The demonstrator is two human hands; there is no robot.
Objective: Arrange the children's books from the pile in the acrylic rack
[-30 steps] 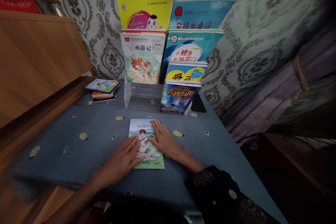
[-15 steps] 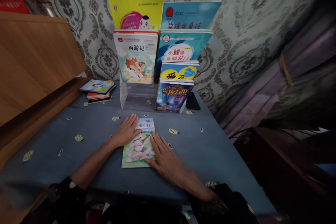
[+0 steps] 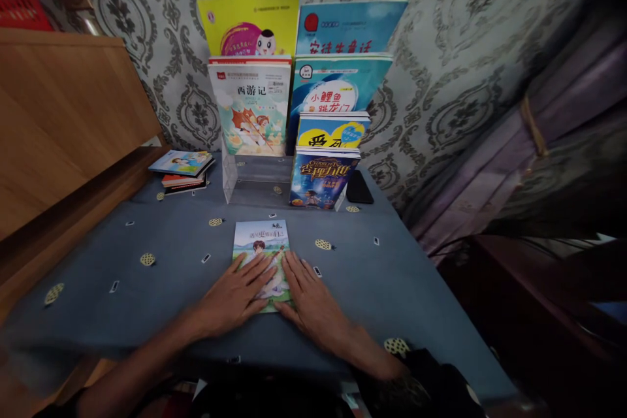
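Observation:
A thin book (image 3: 262, 233) with a green and pale blue illustrated cover lies flat on the patterned cloth. Spread across the left and lower part of its cover is my left hand (image 3: 240, 287), fingers stretched out. On the book's right edge rests my right hand (image 3: 311, 297), also flat with fingers extended. Both hands hide much of the cover picture. Beyond the book stands a clear stepped rack (image 3: 255, 191) with several books, among them a white one (image 3: 252, 111) on the left and a dark blue one (image 3: 323, 179) at the lower right.
At the back left, a small stack of books (image 3: 181, 162) lies beside a wooden panel (image 3: 73, 124). A black phone-like slab (image 3: 360, 188) lies right of the rack. Patterned wallpaper rises behind, and a purple curtain (image 3: 494, 176) hangs at the right.
My left hand has slid toward me, from the book's upper left to its lower part, uncovering the title. My right hand has stayed at the right edge.

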